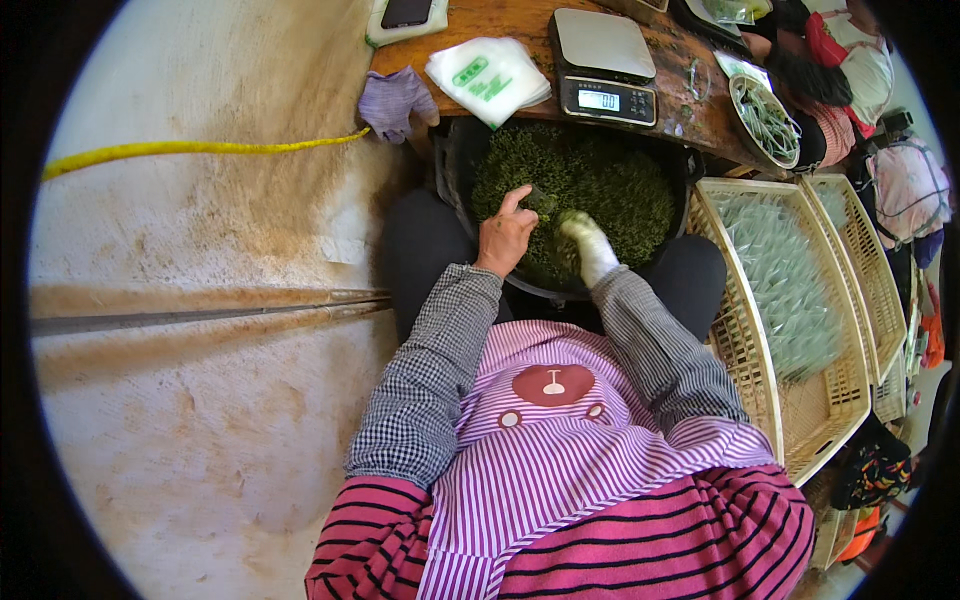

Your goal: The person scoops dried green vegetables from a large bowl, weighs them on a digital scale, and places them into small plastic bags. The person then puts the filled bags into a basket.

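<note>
A black tub filled with small leafy green sprigs stands between my knees, partly under the table edge. My left hand, bare, is over the middle of the greens with its fingers bent together. At its fingertips is a small dark greenish lump, too unclear to name. Close beside it, on the near side of the tub, my right hand wears a whitish glove stained green. Its fingers point into the greens and are smeared by motion, so their grip does not show.
On the wooden table are a digital scale, a stack of plastic bags, a purple glove and a basket of green strands. Right stands a crate of filled clear bags. A yellow hose runs left.
</note>
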Demonstrator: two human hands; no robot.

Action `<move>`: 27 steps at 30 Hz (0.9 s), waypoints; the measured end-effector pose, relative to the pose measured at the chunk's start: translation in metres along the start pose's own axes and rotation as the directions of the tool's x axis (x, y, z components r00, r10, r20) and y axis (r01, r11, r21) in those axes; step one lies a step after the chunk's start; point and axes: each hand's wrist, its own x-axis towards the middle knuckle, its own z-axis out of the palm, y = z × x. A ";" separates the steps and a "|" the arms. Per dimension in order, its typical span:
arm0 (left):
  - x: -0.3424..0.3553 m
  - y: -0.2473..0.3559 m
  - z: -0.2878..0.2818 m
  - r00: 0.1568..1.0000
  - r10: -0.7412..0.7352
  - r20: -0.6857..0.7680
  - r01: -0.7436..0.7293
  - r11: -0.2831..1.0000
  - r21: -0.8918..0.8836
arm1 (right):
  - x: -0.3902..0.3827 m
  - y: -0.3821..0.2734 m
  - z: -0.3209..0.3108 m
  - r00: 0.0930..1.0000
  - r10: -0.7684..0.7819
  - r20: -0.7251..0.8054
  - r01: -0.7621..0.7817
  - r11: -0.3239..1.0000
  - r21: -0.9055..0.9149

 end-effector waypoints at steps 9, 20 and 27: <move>-0.008 -0.005 0.002 0.977 0.018 0.213 -0.101 0.916 0.388 | -0.018 -0.091 0.039 0.926 -0.217 0.309 0.370 0.681 -0.632; -0.007 0.004 -0.001 0.942 0.114 0.314 -0.157 0.981 0.114 | 0.006 -0.051 0.030 0.975 -0.152 0.163 0.185 0.144 -0.972; -0.009 0.003 -0.003 0.981 0.058 0.185 -0.067 0.997 0.038 | -0.022 -0.074 0.023 0.784 -0.324 0.529 0.528 -0.100 -0.843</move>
